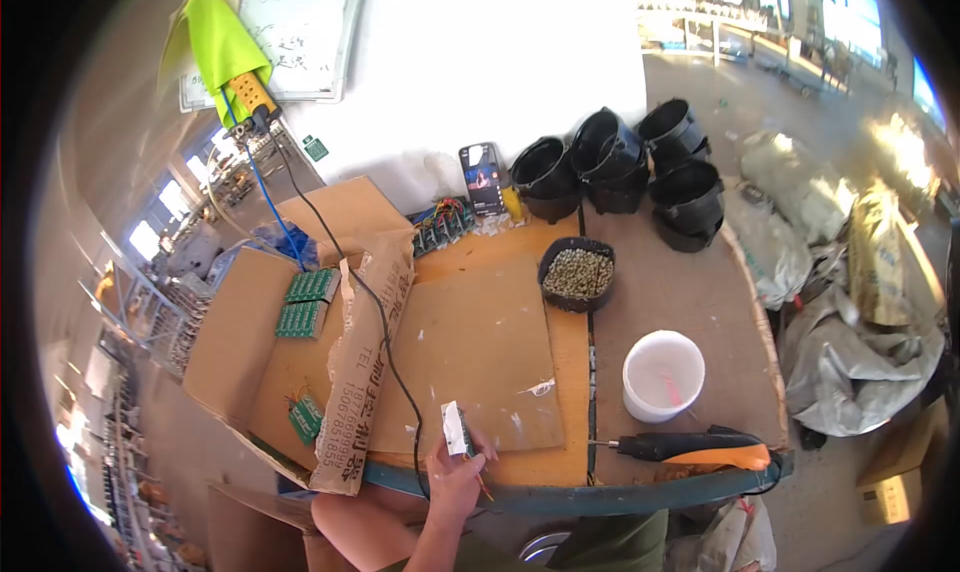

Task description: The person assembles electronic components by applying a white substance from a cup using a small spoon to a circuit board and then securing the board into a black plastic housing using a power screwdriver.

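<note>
Looking down on a workbench (573, 397): grasping a small white-faced piece (454, 430) between thumb and fingers of the left hand (456, 480), at the near end of a flat cardboard sheet (485, 342). Leaving thin reddish wires (487, 491) trailing beside the thumb. Showing nothing of the right hand, so not telling its grip; hiding much of the piece behind fingers, so not telling its exact kind. For good handling, by judgement: pinching lightly and evenly at the edges rather than pressing on the white face; letting the wires hang loose, without tugging at their roots; steadying the wrist against the bench edge; staying clear of the black cable (403, 377) running just to the left, beside an open cardboard box (240, 342) holding green circuit boards (308, 302). Also minding, to the right, the electric screwdriver (700, 446), lying below a white tub (655, 410) and pointing its shaft inward.
</note>
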`<control>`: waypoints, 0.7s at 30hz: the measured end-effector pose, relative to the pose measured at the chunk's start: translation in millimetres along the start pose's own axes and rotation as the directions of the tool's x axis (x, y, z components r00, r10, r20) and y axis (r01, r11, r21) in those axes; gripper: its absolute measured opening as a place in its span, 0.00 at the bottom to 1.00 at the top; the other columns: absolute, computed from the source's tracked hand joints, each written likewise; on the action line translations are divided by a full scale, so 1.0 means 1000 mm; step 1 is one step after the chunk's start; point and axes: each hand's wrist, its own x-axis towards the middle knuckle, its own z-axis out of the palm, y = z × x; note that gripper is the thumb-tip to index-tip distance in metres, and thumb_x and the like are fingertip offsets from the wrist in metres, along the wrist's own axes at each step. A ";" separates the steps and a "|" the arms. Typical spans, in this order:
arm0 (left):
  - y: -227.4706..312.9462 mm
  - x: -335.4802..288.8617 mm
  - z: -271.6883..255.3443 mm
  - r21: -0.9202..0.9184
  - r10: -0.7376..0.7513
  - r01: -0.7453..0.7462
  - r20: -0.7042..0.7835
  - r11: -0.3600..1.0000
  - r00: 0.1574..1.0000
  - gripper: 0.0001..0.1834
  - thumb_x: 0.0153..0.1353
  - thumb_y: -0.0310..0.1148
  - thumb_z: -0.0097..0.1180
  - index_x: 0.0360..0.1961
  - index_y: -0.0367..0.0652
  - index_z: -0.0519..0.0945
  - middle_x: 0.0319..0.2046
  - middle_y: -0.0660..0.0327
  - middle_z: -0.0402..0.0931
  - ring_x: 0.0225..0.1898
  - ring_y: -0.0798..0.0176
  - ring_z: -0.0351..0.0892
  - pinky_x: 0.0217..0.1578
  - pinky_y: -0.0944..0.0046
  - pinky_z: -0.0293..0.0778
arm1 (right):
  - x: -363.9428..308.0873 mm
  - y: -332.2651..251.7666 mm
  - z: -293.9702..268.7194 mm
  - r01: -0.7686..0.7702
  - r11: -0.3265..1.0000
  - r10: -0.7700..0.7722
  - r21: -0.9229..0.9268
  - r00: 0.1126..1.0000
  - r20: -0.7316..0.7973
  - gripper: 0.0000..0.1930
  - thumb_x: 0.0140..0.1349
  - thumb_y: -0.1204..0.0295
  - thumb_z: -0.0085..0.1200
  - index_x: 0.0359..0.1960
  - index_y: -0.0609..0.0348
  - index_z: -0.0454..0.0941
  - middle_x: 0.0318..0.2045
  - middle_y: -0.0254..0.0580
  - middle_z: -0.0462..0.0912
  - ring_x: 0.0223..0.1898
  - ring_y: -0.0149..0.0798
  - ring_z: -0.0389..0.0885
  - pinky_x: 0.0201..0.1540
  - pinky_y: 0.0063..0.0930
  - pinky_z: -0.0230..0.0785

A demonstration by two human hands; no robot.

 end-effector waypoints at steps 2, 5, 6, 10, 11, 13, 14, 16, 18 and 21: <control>0.003 -0.002 0.002 -0.074 0.016 -0.017 -0.013 0.997 1.000 0.42 0.49 0.28 0.68 0.66 0.36 0.64 0.34 0.59 0.73 0.34 0.60 0.74 0.40 0.56 0.72 | -0.017 -0.007 -0.022 -0.015 0.998 0.015 0.060 1.000 -0.006 0.19 0.56 0.62 0.56 0.42 0.67 0.83 0.41 0.59 0.84 0.45 0.54 0.83 0.52 0.47 0.72; 0.007 -0.006 0.000 -0.200 0.041 -0.035 0.024 0.979 0.999 0.39 0.50 0.21 0.60 0.66 0.35 0.63 0.35 0.59 0.73 0.35 0.62 0.75 0.41 0.58 0.73 | -0.048 -0.007 -0.064 -0.055 0.980 0.061 0.193 0.998 -0.024 0.19 0.56 0.62 0.56 0.42 0.67 0.83 0.41 0.59 0.84 0.45 0.54 0.83 0.52 0.47 0.72; 0.010 -0.010 -0.002 -0.236 0.054 -0.042 0.042 0.971 0.998 0.38 0.51 0.18 0.56 0.66 0.34 0.63 0.35 0.58 0.73 0.35 0.62 0.75 0.41 0.58 0.74 | -0.061 -0.005 -0.076 -0.072 0.966 0.078 0.250 0.997 -0.018 0.20 0.56 0.62 0.56 0.42 0.67 0.83 0.41 0.60 0.84 0.45 0.54 0.83 0.52 0.47 0.72; 0.017 -0.023 -0.016 -0.275 0.081 -0.079 -0.002 0.958 0.997 0.38 0.51 0.19 0.58 0.66 0.34 0.63 0.33 0.59 0.73 0.34 0.62 0.76 0.41 0.58 0.75 | -0.110 -0.005 -0.122 -0.065 0.914 0.089 0.401 0.995 -0.042 0.20 0.56 0.62 0.57 0.42 0.67 0.83 0.41 0.60 0.84 0.45 0.54 0.83 0.53 0.48 0.72; 0.020 -0.029 -0.024 -0.315 0.082 -0.087 -0.028 0.945 0.996 0.38 0.51 0.20 0.59 0.66 0.33 0.64 0.33 0.59 0.73 0.34 0.61 0.76 0.40 0.59 0.75 | -0.119 -0.011 -0.126 0.018 0.949 0.010 0.316 0.996 -0.087 0.20 0.56 0.62 0.57 0.42 0.67 0.83 0.41 0.60 0.84 0.45 0.54 0.83 0.53 0.48 0.72; 0.019 -0.036 -0.041 -0.311 0.093 -0.090 -0.006 0.946 0.996 0.39 0.51 0.24 0.62 0.66 0.33 0.63 0.33 0.59 0.74 0.33 0.60 0.75 0.39 0.59 0.74 | -0.128 -0.020 -0.122 0.264 0.912 -0.376 -0.313 0.844 -0.383 0.15 0.54 0.63 0.59 0.33 0.65 0.81 0.34 0.61 0.83 0.39 0.62 0.81 0.46 0.56 0.71; 0.027 -0.042 -0.048 -0.298 0.098 -0.099 -0.019 0.949 0.995 0.39 0.51 0.25 0.63 0.66 0.33 0.63 0.33 0.59 0.74 0.33 0.60 0.75 0.39 0.59 0.74 | -0.153 -0.053 -0.133 0.241 0.868 -0.432 -0.435 0.799 -0.419 0.14 0.53 0.62 0.60 0.32 0.62 0.81 0.31 0.59 0.83 0.36 0.63 0.80 0.44 0.56 0.72; 0.044 -0.047 -0.056 -0.311 0.128 -0.121 0.001 0.943 0.992 0.40 0.51 0.27 0.64 0.66 0.32 0.63 0.33 0.59 0.73 0.33 0.60 0.74 0.38 0.59 0.73 | -0.205 -0.116 -0.177 0.326 0.865 -0.488 -0.382 0.724 -0.488 0.13 0.59 0.63 0.60 0.32 0.63 0.81 0.30 0.58 0.83 0.33 0.60 0.81 0.36 0.51 0.72; 0.053 -0.049 -0.062 -0.330 0.145 -0.140 -0.010 0.934 0.989 0.41 0.51 0.28 0.65 0.66 0.32 0.63 0.33 0.59 0.72 0.33 0.61 0.73 0.38 0.59 0.72 | -0.304 -0.205 -0.238 0.650 0.760 -0.591 -0.024 0.676 -0.440 0.12 0.66 0.67 0.58 0.34 0.67 0.80 0.27 0.52 0.82 0.27 0.42 0.81 0.32 0.37 0.71; 0.074 -0.053 -0.066 -0.331 0.138 -0.143 -0.037 0.933 0.990 0.43 0.51 0.31 0.66 0.66 0.30 0.62 0.35 0.58 0.72 0.35 0.62 0.72 0.39 0.60 0.72 | -0.412 -0.293 -0.241 0.946 0.320 -0.935 -0.049 0.307 -0.177 0.11 0.55 0.69 0.66 0.26 0.58 0.74 0.21 0.42 0.75 0.23 0.41 0.77 0.27 0.34 0.68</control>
